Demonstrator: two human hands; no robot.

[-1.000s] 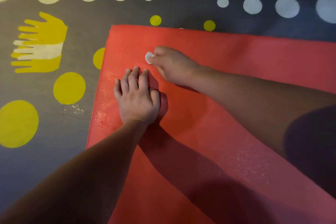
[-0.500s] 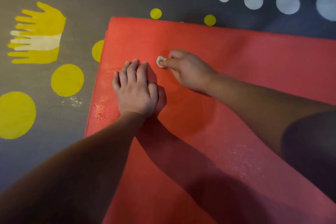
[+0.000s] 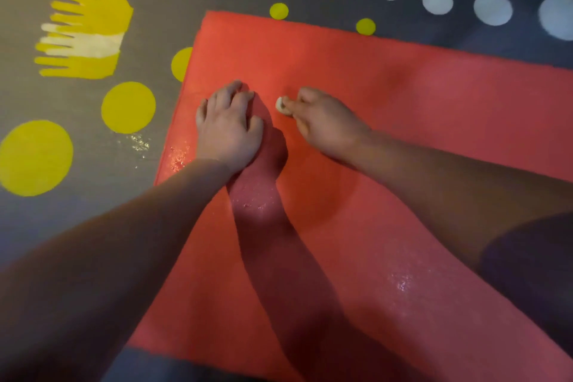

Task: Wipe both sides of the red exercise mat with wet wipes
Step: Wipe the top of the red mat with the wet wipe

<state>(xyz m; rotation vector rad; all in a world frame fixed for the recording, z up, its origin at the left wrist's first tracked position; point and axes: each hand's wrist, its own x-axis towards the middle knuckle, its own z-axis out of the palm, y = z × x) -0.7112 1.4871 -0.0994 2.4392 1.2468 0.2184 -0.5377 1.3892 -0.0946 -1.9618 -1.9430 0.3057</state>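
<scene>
Wipe [image 3: 282,105], pinched in the right hand [image 3: 322,121], touched the mat [image 3: 403,133] near its far-left corner; the left hand [image 3: 228,130] pressed down, empty. Wet sheen [image 3: 401,284] suggested top partly wiped, underside pending.

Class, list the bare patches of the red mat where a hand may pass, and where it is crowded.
Free: the wide stretch of red mat right of the right hand, out to the far edge; also the strip beyond both hands' fingertips. Crowded: the left part, where the left hand presses the mat beside the wipe pinched by the right hand.
</scene>
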